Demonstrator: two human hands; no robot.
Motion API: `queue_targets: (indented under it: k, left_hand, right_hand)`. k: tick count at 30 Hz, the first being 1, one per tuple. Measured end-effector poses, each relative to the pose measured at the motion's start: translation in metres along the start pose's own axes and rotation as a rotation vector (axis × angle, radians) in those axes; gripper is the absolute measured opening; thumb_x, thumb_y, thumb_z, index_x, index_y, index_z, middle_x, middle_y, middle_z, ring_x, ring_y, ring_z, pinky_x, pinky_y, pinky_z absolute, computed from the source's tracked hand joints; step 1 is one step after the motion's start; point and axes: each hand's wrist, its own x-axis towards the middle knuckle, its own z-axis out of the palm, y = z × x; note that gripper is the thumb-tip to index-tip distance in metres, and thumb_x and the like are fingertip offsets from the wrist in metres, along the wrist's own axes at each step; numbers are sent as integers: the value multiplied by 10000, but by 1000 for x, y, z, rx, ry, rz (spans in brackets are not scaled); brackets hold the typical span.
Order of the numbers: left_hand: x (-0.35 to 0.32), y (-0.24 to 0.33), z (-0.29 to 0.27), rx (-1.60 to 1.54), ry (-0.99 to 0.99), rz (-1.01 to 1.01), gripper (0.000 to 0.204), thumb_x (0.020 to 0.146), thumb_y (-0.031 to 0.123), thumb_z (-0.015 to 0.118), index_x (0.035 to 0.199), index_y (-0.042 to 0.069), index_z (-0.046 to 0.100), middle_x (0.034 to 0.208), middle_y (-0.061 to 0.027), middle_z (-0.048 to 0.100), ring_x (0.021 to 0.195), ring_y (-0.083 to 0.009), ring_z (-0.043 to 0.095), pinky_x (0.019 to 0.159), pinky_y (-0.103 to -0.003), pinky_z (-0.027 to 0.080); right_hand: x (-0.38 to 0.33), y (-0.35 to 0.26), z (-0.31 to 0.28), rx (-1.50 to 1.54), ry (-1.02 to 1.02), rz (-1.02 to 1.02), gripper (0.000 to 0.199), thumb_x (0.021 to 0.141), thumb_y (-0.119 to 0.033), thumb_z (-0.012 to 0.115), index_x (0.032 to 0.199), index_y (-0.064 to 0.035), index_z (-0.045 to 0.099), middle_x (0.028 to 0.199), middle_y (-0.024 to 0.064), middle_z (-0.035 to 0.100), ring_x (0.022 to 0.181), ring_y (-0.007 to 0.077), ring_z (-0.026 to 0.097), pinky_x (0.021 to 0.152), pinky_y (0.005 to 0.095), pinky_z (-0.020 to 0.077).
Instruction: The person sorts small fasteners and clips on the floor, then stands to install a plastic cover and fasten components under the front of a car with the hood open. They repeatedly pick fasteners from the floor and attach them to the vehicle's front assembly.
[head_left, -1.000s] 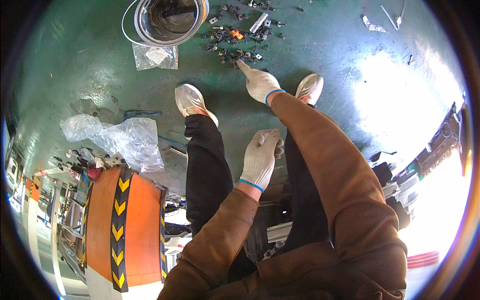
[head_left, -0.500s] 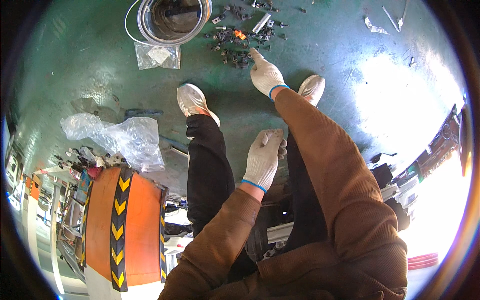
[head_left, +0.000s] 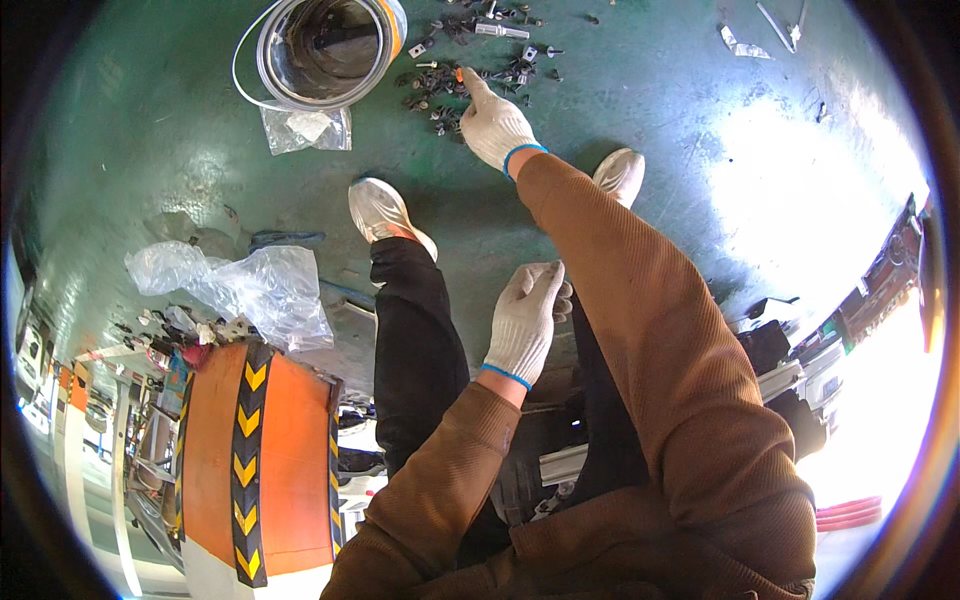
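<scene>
My right hand (head_left: 494, 122), in a white knitted glove with a blue cuff, reaches down to a pile of small dark fasteners (head_left: 421, 92) on the green floor. Its index finger is stretched out and its tip meets the pile beside a small orange piece (head_left: 459, 75); the other fingers are mostly hidden under the hand. My left hand (head_left: 526, 315), gloved alike, hovers between my knees with its fingers curled together. Whatever it may hold is hidden. A silvery cylindrical piece (head_left: 502, 31) lies at the far side of the pile.
Left of the pile stands a metal bucket (head_left: 268, 62) with a wire handle, beside a small clear bag (head_left: 306, 130). Crumpled plastic sheeting (head_left: 255, 285) lies left of my left shoe (head_left: 380, 210). An orange panel with a chevron strip (head_left: 290, 450) is at lower left.
My right hand has moved left and slightly farther in over the fasteners, its fingertip now by the orange piece. The silvery cylinder now lies turned more sideways. My left hand stays curled.
</scene>
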Motion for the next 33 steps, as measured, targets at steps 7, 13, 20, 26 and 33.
queue_targets:
  k: [7, 13, 20, 26, 33]
  left_hand:
    - [1, 2, 3, -16, -8, -48, 332, 1134, 364, 744, 1174, 35, 728, 952, -44, 738, 793, -121, 683, 763, -295, 553]
    - [4, 4, 3, -6, -12, -75, 338, 1127, 380, 757, 1197, 51, 732, 988, -53, 766, 826, -135, 716, 790, -313, 579]
    - [4, 9, 7, 26, -4, -73, 332, 1131, 378, 751, 1202, 54, 727, 1007, -65, 783, 841, -139, 745, 781, -318, 598]
    - [4, 16, 11, 22, 9, -98, 338, 1133, 375, 749, 1213, 48, 725, 1003, -65, 782, 835, -145, 744, 801, -323, 601]
    - [4, 16, 12, 27, -3, -81, 335, 1135, 376, 746, 1218, 51, 734, 1010, -63, 785, 832, -140, 743, 785, -314, 589]
  right_hand:
    - [-28, 34, -17, -185, -126, 70, 763, 1080, -139, 556, 1806, -205, 330, 1252, 286, 793, 1120, 449, 790, 993, 535, 606]
    - [-18, 45, -26, -122, 18, 108, 739, 1106, -162, 547, 1809, -201, 325, 1263, 272, 790, 1132, 433, 783, 979, 530, 607]
    - [0, 31, -42, -98, -96, -31, 728, 1082, -129, 545, 1786, -220, 384, 1257, 273, 785, 1141, 451, 769, 1003, 529, 597]
    - [3, 36, -46, -20, 96, 163, 699, 1097, -173, 549, 1779, -208, 398, 1062, 282, 768, 942, 420, 776, 828, 518, 569]
    - [17, 37, -45, -32, 183, -63, 697, 1100, -119, 541, 1779, -204, 408, 1132, 264, 788, 1027, 418, 781, 930, 508, 601]
